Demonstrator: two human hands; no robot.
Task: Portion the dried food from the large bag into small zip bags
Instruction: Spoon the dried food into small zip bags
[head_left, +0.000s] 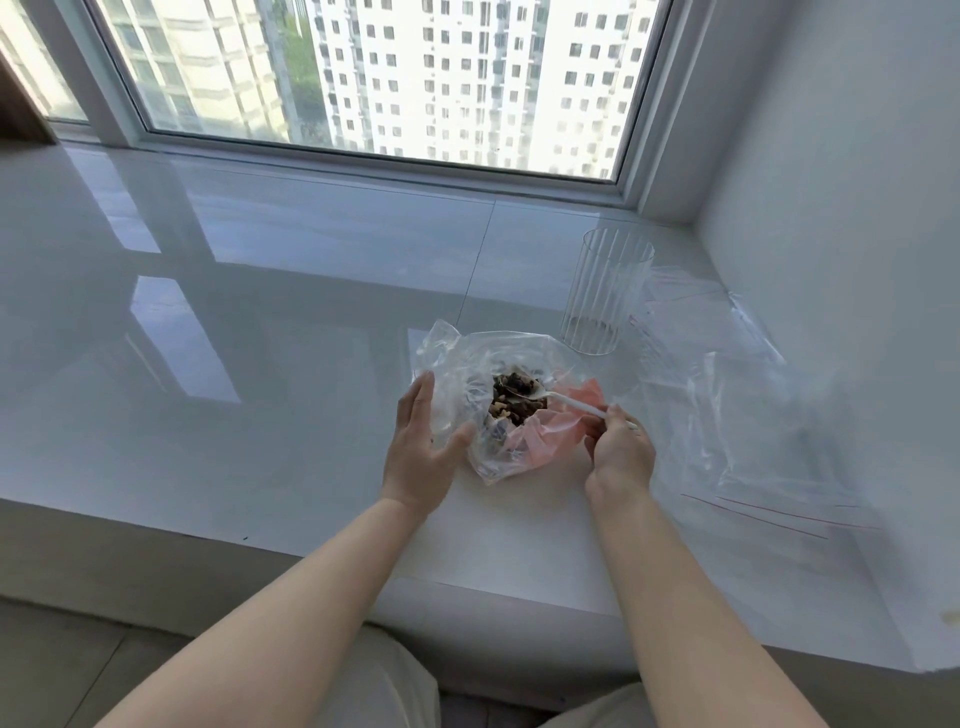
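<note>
- The large bag (498, 410) lies open on the white sill (260, 322), dark dried food (511, 397) showing inside.
- The left hand (423, 447) rests straight-fingered against the bag's left side.
- The right hand (621, 449), just right of the bag, pinches a white spoon (561, 402) whose bowl lies in the food.
- A ribbed clear glass (605, 291) stands beyond the bag, to its right.
- Small zip bags (737, 415) lie flat to the right of the bag.

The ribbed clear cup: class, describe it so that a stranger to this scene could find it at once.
Start at the big window and come down to the glossy white sill. Near its right end, beyond the open bag of dried food, stands the ribbed clear cup. It alone stands upright and rigid; the zip bags beside it lie flat.
</note>
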